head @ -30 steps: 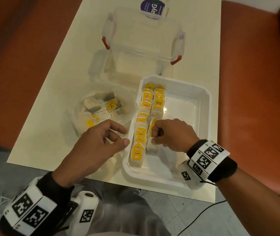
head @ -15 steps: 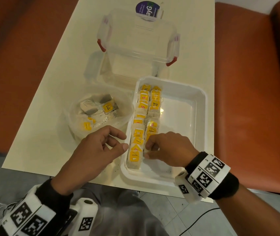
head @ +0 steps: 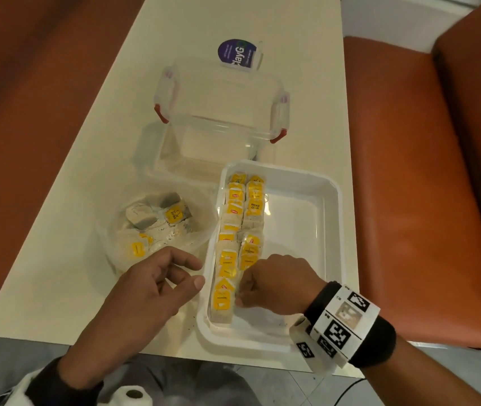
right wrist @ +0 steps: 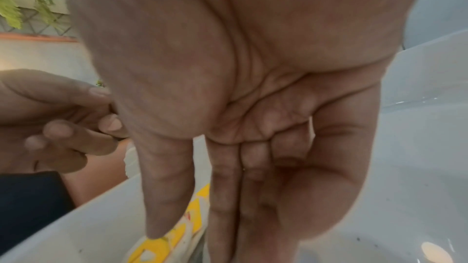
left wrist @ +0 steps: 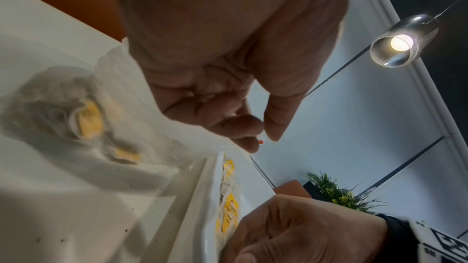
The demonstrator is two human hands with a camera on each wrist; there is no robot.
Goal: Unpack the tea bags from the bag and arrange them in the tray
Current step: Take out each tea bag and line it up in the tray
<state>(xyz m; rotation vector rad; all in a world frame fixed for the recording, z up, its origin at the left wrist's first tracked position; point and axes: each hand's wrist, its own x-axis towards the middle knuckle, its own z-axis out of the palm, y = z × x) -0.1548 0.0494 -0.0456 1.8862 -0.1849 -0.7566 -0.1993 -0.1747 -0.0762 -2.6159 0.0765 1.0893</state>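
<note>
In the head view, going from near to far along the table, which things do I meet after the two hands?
White tray with rows of tea bags, beside the plastic bag holding loose ones → clear lidded container → purple-labelled packet.

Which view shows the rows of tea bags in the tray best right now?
Head view: both rows of tea bags lie in full along the tray's left side. Left wrist catches only a blurred edge-on strip; right wrist shows one yellow tag under the right hand.
</note>
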